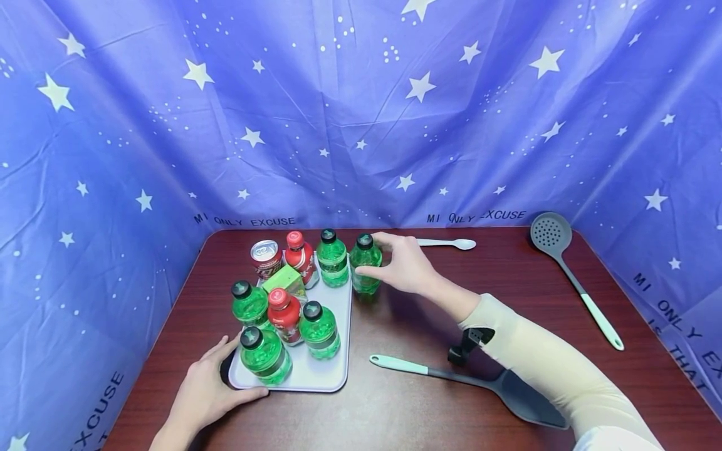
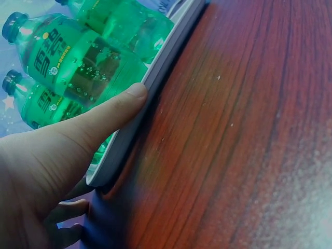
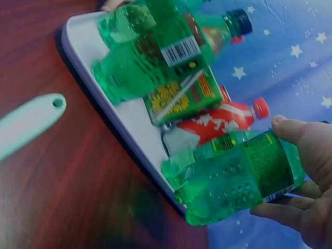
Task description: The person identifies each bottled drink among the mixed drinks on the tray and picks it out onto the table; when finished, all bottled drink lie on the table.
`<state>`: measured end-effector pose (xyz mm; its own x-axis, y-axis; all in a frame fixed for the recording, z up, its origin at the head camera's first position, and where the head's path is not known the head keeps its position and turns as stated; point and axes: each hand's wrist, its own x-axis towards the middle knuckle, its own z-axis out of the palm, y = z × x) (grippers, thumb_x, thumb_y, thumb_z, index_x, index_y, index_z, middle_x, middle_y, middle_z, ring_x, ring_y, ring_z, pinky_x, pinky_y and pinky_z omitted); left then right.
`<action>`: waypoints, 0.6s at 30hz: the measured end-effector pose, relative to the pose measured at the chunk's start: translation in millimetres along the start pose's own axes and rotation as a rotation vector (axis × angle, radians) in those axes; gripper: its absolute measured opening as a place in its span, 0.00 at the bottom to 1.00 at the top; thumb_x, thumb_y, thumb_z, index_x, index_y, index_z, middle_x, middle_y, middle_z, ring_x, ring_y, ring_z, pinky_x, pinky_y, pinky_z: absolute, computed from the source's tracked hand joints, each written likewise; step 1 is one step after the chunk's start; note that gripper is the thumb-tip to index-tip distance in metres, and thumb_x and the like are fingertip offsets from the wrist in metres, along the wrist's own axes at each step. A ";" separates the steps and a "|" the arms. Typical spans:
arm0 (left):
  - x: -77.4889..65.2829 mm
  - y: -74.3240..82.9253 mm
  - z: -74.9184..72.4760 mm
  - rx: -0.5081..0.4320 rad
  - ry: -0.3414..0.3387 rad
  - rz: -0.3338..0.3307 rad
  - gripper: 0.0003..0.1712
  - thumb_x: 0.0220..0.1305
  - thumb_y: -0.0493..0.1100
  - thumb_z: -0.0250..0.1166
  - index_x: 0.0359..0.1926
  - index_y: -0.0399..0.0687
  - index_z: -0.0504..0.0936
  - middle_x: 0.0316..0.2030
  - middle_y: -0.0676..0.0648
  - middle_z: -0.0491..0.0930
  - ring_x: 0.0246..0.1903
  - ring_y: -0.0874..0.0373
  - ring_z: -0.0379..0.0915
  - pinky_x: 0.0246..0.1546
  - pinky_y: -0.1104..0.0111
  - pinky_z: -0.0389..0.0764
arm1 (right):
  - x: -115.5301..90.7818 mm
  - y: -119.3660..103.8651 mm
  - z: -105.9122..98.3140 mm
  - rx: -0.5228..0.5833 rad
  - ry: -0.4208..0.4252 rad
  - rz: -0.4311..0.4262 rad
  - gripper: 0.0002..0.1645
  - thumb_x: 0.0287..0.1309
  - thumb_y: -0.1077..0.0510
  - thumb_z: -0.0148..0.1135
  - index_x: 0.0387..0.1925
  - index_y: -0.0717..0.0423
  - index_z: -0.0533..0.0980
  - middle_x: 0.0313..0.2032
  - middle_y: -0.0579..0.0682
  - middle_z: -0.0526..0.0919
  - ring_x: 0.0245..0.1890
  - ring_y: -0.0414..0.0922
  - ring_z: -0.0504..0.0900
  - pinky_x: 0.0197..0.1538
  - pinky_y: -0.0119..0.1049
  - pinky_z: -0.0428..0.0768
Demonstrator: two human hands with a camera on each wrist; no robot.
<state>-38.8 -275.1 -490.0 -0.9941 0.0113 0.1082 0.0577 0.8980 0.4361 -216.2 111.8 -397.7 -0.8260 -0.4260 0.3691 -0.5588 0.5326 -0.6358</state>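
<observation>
My right hand (image 1: 408, 266) grips a green soda bottle (image 1: 366, 258) with a black cap, thumb on one side and fingers round the other. The bottle is upright, just off the far right edge of a white tray (image 1: 333, 374). My left hand (image 1: 203, 388) holds the tray's near left corner, its thumb (image 2: 116, 106) along the front rim and its fingers at the left side. On the tray stand several more green bottles (image 1: 265, 362), two red-capped bottles (image 1: 284, 321), a dark red can (image 1: 265, 258) and a green carton (image 1: 284, 280).
A dark turner (image 1: 527, 398) with a mint handle lies right of the tray, partly under my right sleeve (image 1: 547, 351). A slotted skimmer (image 1: 551, 235) lies at the far right. A white spoon (image 1: 454, 243) is near the back edge, before the starry blue cloth (image 1: 361, 113).
</observation>
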 end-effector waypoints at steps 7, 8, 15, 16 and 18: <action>-0.2 -0.1 0.5 -0.003 0.002 0.001 0.72 0.29 0.80 0.84 0.72 0.41 0.78 0.67 0.23 0.76 0.67 0.26 0.75 0.53 0.32 0.82 | 1.8 17.6 -13.9 0.000 0.049 0.033 0.30 0.51 0.50 0.86 0.55 0.50 0.85 0.44 0.48 0.94 0.48 0.48 0.93 0.49 0.48 0.90; -0.3 -0.2 0.7 -0.004 0.002 0.002 0.72 0.29 0.80 0.84 0.72 0.41 0.78 0.67 0.23 0.76 0.66 0.26 0.75 0.53 0.32 0.82 | 2.1 20.5 -15.6 -0.008 0.060 0.033 0.30 0.51 0.50 0.86 0.55 0.51 0.85 0.44 0.48 0.94 0.48 0.49 0.93 0.50 0.49 0.90; -0.4 -1.5 1.3 0.001 0.000 0.000 0.72 0.29 0.80 0.84 0.72 0.42 0.78 0.67 0.23 0.76 0.66 0.26 0.75 0.53 0.32 0.82 | 1.6 38.1 -28.6 -0.109 0.121 0.064 0.28 0.50 0.47 0.86 0.51 0.50 0.86 0.39 0.48 0.93 0.40 0.47 0.93 0.41 0.44 0.86; -0.4 -1.7 1.4 0.001 -0.001 -0.002 0.72 0.29 0.80 0.83 0.72 0.42 0.78 0.67 0.23 0.76 0.66 0.26 0.75 0.54 0.32 0.82 | 1.3 40.2 -30.5 -0.111 0.128 0.068 0.28 0.50 0.47 0.86 0.50 0.50 0.86 0.39 0.48 0.93 0.40 0.47 0.93 0.41 0.44 0.87; -0.1 -1.7 1.4 0.003 -0.003 -0.006 0.73 0.29 0.81 0.83 0.72 0.42 0.78 0.67 0.23 0.76 0.67 0.26 0.75 0.54 0.32 0.82 | 1.0 44.5 -34.6 -0.105 0.138 0.074 0.26 0.49 0.47 0.86 0.49 0.50 0.85 0.38 0.48 0.94 0.41 0.47 0.94 0.43 0.45 0.88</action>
<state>-39.0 -276.0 -491.9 -0.9947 0.0071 0.1024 0.0511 0.8994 0.4341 -244.4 160.4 -402.2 -0.8632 -0.2822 0.4186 -0.4951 0.6353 -0.5927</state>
